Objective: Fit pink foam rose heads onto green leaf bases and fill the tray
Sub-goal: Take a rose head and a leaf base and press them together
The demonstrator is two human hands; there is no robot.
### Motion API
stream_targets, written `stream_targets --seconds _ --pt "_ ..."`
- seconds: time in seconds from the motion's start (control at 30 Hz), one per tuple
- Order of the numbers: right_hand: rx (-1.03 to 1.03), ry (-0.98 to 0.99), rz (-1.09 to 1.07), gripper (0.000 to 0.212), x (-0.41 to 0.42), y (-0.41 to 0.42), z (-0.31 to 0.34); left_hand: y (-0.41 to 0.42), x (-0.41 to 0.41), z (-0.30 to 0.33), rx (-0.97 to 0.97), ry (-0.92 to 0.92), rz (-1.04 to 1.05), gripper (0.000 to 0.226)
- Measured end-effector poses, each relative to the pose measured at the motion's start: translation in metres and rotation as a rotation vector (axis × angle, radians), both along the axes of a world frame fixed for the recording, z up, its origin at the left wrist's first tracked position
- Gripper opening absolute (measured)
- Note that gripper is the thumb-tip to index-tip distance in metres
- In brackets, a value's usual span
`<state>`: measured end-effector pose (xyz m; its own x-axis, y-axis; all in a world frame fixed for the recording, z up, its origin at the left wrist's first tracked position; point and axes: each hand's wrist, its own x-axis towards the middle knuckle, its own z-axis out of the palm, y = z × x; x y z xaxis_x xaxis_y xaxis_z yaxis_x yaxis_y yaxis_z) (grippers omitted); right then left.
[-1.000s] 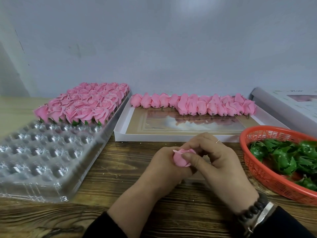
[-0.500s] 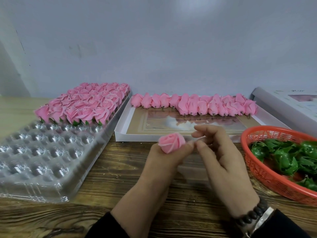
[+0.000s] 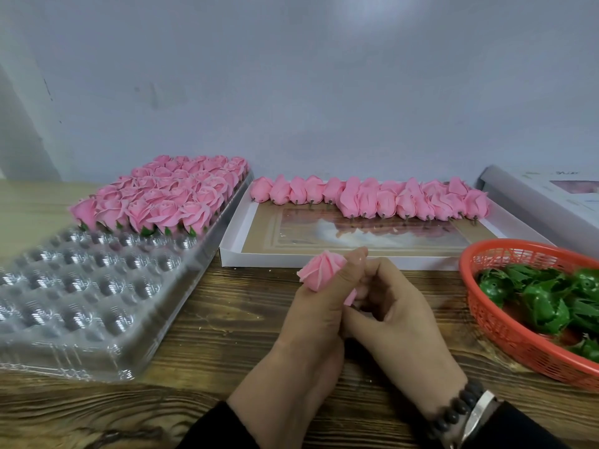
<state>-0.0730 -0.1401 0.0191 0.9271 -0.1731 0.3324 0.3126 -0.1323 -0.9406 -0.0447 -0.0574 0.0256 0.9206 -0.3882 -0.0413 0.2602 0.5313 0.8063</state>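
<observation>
Lowered slightly, the rose [image 3: 321,270] sat pinched in the left hand [image 3: 319,306], right hand [image 3: 393,306] working its base; soft foam, best held low.

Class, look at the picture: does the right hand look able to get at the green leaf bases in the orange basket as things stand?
Probably yes. The orange basket sits open-topped just beside the right hand, nothing lies between them, and the green leaf bases are uncovered. The hand would first have to leave the rose head.
</observation>
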Motion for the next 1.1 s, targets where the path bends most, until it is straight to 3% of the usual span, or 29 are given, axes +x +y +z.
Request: stream_targets --seconds 0.17,0.3,0.4,0.6,0.7,0.83,1.1 --pt "0.175 0.088 0.08 0.021 -0.001 -0.006 0.003 0.003 0.007 -0.001 -0.046 0.051 -0.084 0.04" --pt "0.311 0.169 0.197 0.031 -0.003 -0.008 0.005 0.007 0.009 0.002 -0.059 0.06 -0.138 0.02" --pt "0.402 0.225 0.271 0.02 -0.003 -0.009 0.005 0.01 0.01 0.001 -0.02 0.07 -0.137 0.019" --pt "0.359 0.279 0.279 0.024 -0.002 -0.011 0.001 0.01 0.009 0.0 0.069 0.037 -0.041 0.017" --pt "0.283 0.257 0.204 0.023 -0.003 -0.008 -0.001 0.012 0.012 0.0 0.055 0.084 0.009 0.026" --pt "-0.049 0.173 0.026 0.014 -0.005 -0.011 0.001 0.014 0.017 -0.001 0.035 0.138 0.159 0.03" --pt "-0.51 -0.011 -0.173 0.014 -0.008 -0.029 0.024 0.011 0.017 -0.008 0.245 -0.038 0.262 0.042"
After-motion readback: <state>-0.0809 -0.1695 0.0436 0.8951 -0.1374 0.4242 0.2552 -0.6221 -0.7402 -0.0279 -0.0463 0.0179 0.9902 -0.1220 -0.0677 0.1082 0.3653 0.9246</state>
